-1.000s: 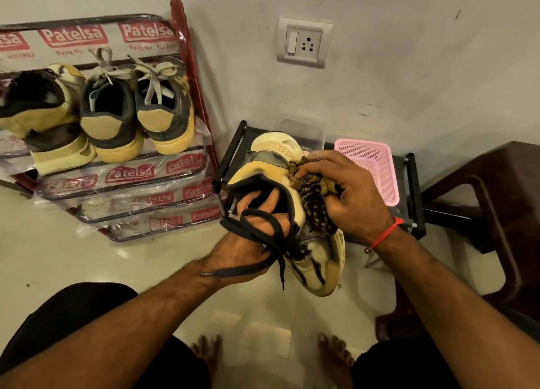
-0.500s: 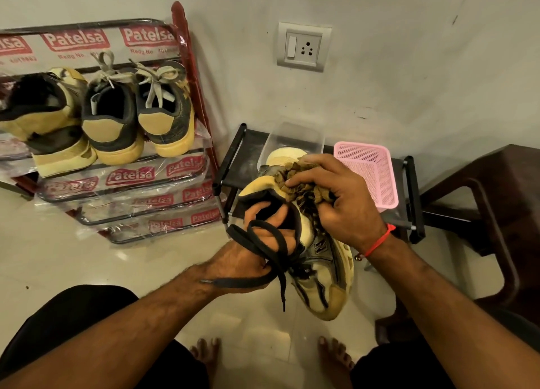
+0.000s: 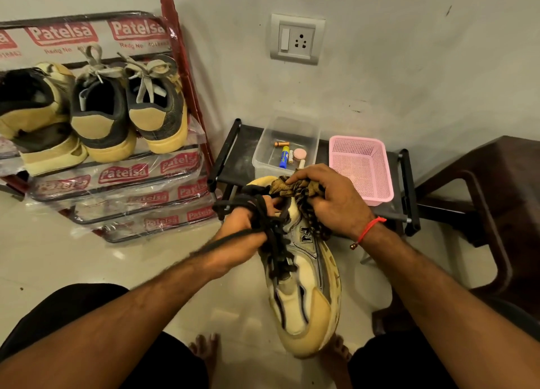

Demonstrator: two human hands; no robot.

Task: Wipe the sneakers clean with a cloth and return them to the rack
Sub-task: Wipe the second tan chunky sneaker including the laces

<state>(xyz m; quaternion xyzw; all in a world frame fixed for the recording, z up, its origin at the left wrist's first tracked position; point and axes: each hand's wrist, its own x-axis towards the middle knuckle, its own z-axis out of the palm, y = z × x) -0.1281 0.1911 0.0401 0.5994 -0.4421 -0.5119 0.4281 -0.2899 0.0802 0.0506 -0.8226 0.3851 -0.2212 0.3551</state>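
Sneaker (image 3: 306, 295) held in the air over the floor, between the knees: long axis runs near-vertical in view, toe toward the person's feet, heel up and away, "N" side facing right. Looks light, stiff in the sole but soft at the collar, loose laces a snag risk, so the collar is the sensible hold: left hand (image 3: 248, 230) clenches collar and laces, right hand (image 3: 330, 201) grips the bunched cloth (image 3: 287, 187) against the heel. Rack (image 3: 187, 102) with three more shoes stands well off to the left

Single head-worn view, facing forward and down, close above both hands (wide-angle), rack (image 3: 122, 181) beyond the fingers, leftward
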